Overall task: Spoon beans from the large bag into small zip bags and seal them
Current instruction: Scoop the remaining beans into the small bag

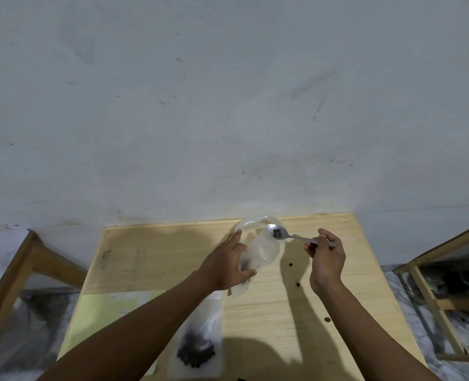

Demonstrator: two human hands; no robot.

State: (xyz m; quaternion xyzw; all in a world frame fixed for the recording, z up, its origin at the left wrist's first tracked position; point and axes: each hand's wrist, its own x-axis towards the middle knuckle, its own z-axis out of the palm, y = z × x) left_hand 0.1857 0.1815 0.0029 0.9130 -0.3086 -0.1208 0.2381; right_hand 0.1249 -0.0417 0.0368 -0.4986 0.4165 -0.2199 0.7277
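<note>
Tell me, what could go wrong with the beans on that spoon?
1. The spoon carries only a few beans and its bowl sits at the mouth of the small bag, so a tilt might drop them onto the table. Loose beans already lie there.
2. The left hand holds the floppy bag in the air; the mouth could fold shut.
3. The right hand pinches the handle's end, so the spoon may wobble.

Head camera looks down, near, over table (pixel 296 312).
</note>
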